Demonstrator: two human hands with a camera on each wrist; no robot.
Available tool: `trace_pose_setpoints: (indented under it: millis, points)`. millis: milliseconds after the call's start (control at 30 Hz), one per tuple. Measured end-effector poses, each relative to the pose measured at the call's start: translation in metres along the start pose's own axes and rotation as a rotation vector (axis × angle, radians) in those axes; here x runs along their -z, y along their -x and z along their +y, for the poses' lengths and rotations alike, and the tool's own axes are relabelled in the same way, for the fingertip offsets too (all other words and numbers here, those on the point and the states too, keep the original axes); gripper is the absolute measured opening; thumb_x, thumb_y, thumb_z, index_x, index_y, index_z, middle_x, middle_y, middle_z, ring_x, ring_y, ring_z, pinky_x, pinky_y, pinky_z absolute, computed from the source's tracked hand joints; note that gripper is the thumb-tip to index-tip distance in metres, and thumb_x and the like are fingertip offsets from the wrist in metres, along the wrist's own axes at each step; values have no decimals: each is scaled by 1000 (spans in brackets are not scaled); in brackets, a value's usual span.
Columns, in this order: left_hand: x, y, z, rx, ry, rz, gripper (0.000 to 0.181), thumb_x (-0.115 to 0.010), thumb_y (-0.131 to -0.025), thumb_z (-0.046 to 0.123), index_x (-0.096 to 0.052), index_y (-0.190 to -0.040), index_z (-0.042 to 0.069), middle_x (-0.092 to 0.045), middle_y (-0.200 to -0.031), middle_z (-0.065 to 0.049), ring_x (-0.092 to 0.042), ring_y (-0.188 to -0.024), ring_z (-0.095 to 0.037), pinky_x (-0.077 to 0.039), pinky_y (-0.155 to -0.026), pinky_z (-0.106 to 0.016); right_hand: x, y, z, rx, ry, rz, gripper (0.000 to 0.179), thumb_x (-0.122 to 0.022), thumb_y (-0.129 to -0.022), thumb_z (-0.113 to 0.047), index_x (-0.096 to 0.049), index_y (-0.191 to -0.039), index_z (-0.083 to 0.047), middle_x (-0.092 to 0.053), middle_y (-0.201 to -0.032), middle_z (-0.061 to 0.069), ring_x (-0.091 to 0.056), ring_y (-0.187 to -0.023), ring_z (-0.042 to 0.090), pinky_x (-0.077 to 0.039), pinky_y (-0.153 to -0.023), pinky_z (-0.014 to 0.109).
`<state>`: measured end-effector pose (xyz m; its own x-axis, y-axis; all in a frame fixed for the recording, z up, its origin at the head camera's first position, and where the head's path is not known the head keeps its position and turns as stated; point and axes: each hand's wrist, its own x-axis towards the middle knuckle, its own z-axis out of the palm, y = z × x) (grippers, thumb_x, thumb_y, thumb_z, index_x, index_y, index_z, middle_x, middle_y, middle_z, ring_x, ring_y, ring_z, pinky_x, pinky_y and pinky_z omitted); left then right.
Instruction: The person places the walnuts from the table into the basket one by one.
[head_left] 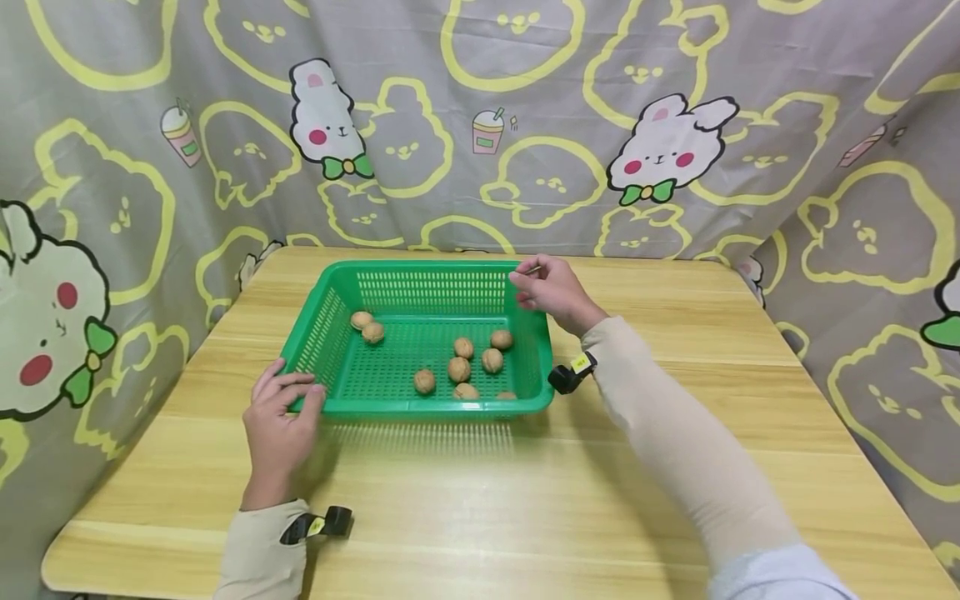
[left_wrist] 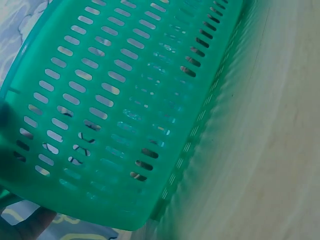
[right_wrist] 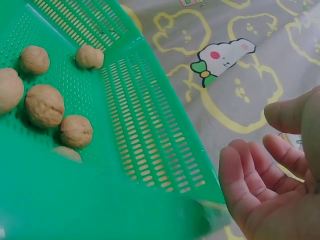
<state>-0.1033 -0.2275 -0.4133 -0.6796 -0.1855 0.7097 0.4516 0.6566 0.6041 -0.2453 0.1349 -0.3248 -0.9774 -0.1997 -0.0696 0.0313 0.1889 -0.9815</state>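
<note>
A green plastic basket with slotted walls stands on the table. Several brown walnuts lie loose on its floor, mostly toward the right, with two near the back left. My left hand grips the rim at the basket's front left corner; in the left wrist view the slotted wall hides most of that hand. By the back right corner is my right hand, its fingers loosely bent. The right wrist view shows this hand with nothing in it, close beside the rim; whether it touches the rim I cannot tell.
Under the basket is a light wooden table, its surface extending in front and to both sides. A grey curtain with cartoon rabbits and yellow outlines hangs behind and around the table. Small black cameras are strapped to both sleeved wrists.
</note>
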Motion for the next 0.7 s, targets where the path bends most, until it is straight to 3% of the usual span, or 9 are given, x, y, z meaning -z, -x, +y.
trace_pose_setpoints:
  millis: [133, 267, 400, 567, 700]
  points:
    - [4, -2, -4, 40, -11, -34, 15, -66, -81, 4, -71, -70, -5, -69, -89, -20, -49, -124, -41, -33, -107, -53, 11, 11, 1, 50, 114, 5, 25, -59, -97, -19, -53, -112, -1, -51, -92, 11, -61, -79, 27, -57, -78, 38]
    - [11, -6, 0, 83, -29, -88, 13, -67, -81, 3, -71, -73, -7, -69, -92, -22, -47, -126, -41, -33, -107, -55, 24, 21, 5, 105, 224, 39, 24, -60, -96, -19, -55, -109, 0, -55, -88, 12, -61, -76, 29, -57, -72, 37]
    - [18, -12, 5, 110, -79, -141, 12, -69, -80, 5, -72, -75, -6, -69, -92, -21, -48, -125, -41, -35, -104, -58, 40, 31, 11, 165, 390, 103, 23, -61, -95, -23, -57, -104, -2, -58, -83, 10, -57, -71, 26, -51, -65, 34]
    - [26, -28, 8, 41, -156, -165, 12, -70, -78, 6, -71, -76, -5, -69, -90, -24, -60, -107, -45, -45, -88, -63, 60, 46, 24, 302, 619, 270, 20, -61, -94, -23, -61, -93, -3, -56, -73, 7, -50, -65, 21, -42, -63, 33]
    - [27, -42, 9, -37, -226, -182, 14, -68, -79, 8, -70, -78, -6, -67, -89, -27, -64, -87, -46, -48, -72, -61, 73, 60, 36, 352, 697, 388, 21, -61, -93, -22, -61, -86, -3, -52, -66, 5, -48, -59, 21, -41, -61, 34]
